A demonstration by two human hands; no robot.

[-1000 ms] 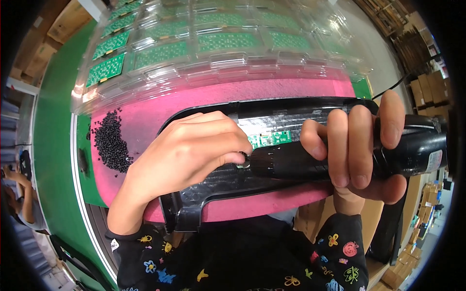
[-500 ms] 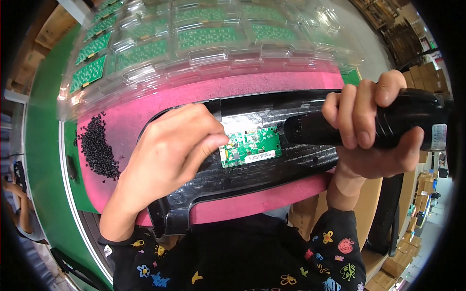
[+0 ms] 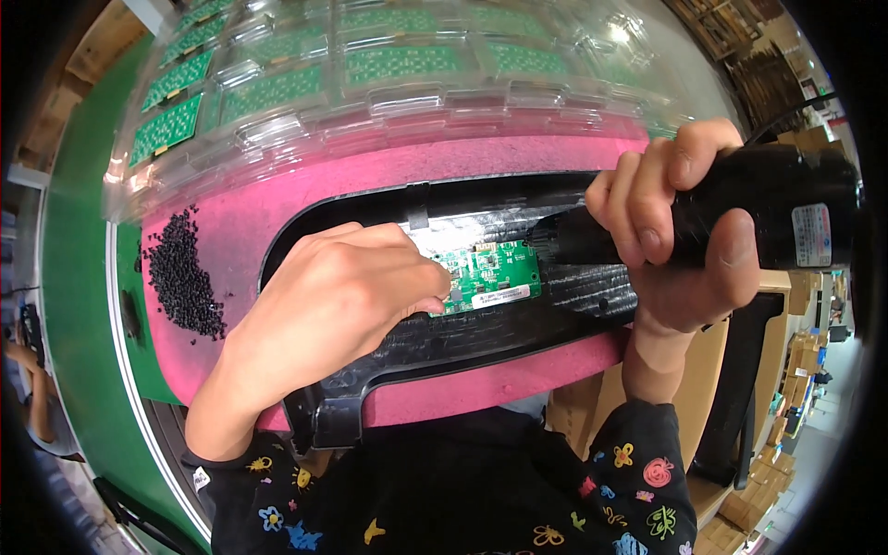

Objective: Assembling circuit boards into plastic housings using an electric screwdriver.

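A green circuit board (image 3: 504,270) with a white label strip lies inside a long black plastic housing (image 3: 462,342). My left hand (image 3: 324,291) is closed at the board's left end, thumb and fingers pressed together. Its fingertips cover that end, so whatever they may pinch is hidden. With my right hand (image 3: 680,208) I grip a thick black electric screwdriver (image 3: 782,194), held nearly level. Its dark nose points left at the board's upper right corner; I cannot tell whether the tip touches.
The housing rests on a pink mat (image 3: 499,384). Small black screws (image 3: 180,277) lie heaped at the left. Clear plastic trays (image 3: 388,125) holding several green boards are stacked at the back. Cardboard boxes (image 3: 763,481) stand at the right. Another person's arm (image 3: 37,398) shows at far left.
My right hand and the screwdriver have shifted left, with the nose now at the board's upper right corner. My left hand has moved slightly right, over more of the board's left end.
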